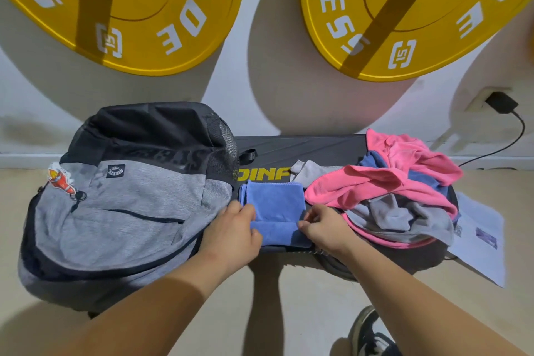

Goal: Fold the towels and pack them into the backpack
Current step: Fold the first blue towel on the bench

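A blue towel lies partly folded on a black platform, its near edge turned up into a band. My left hand grips the band's left end and my right hand pinches its right end. A grey and black backpack lies to the left, touching my left hand. On the right sits a heap of unfolded towels: pink, grey and dark blue.
Two yellow weight plates hang on the white wall behind. A black charger with its cable is plugged in at the right. Printed paper lies on the floor right of the pile. A shoe shows at the bottom.
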`<state>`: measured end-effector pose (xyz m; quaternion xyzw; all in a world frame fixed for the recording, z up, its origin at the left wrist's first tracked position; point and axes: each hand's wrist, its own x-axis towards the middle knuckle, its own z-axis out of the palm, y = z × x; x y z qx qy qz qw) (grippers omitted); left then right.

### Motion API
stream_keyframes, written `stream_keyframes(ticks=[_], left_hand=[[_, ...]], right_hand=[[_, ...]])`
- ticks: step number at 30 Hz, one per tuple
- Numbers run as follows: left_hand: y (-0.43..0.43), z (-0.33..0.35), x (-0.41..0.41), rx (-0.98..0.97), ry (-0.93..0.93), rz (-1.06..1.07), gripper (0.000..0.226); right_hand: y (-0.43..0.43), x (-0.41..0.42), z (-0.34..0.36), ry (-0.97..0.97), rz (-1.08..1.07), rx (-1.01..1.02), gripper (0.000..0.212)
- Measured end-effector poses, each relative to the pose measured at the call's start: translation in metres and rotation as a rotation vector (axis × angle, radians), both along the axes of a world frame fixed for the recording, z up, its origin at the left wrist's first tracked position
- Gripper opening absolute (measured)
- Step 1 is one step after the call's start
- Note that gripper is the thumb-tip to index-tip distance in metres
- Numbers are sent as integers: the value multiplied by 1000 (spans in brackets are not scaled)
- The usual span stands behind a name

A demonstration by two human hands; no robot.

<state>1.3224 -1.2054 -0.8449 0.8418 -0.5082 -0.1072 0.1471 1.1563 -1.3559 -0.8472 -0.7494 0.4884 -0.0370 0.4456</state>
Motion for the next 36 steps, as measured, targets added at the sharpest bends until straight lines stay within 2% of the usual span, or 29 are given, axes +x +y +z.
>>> stream_keyframes(ticks=[2, 4, 7, 10, 12, 16, 19, 21, 24, 27, 29, 32, 34, 36], left_hand=[[0, -3, 1, -95, -193, -173, 15], [3, -6, -4, -96, -330, -359, 21], [6, -7, -8, -51, -345, -418, 17], [5, -10, -2, -2, -351, -398, 33], [4, -9, 1, 15, -303, -383, 42], [1, 1, -2, 96, -259, -358, 24], [2, -2, 4, 82, -137, -315, 20], [3, -3, 9, 76, -14, -270, 28], [3, -4, 15, 36, 170, -150, 32], [-1, -8, 16, 36, 247, -68, 32], [-6, -9, 13, 27, 194, -29, 31], [-10, -7, 5, -19, -137, -100, 26], [-9, -9, 4, -50, -249, -236, 31], [-6, -14, 5, -63, -227, -289, 25]], right_hand=[[-1, 1, -2, 56, 27, -107, 19], [1, 1, -4, 73, 57, -238, 21], [9, 0, -8, 52, 129, -466, 19], [14, 0, -10, 26, 249, -671, 24], [17, -5, -12, 3, 325, -728, 31], [13, -16, -16, 92, 487, -731, 45], [11, -12, -11, 104, 418, -689, 38], [9, -7, -6, 92, 346, -581, 32], [2, -2, 3, 61, 250, -316, 25], [-2, 3, 3, 26, 137, -125, 18], [-2, 7, -2, -9, 47, -69, 19], [-2, 12, -7, -27, -69, -84, 24], [-1, 13, -6, 2, -65, -193, 27], [3, 12, -6, 4, 7, -369, 29]])
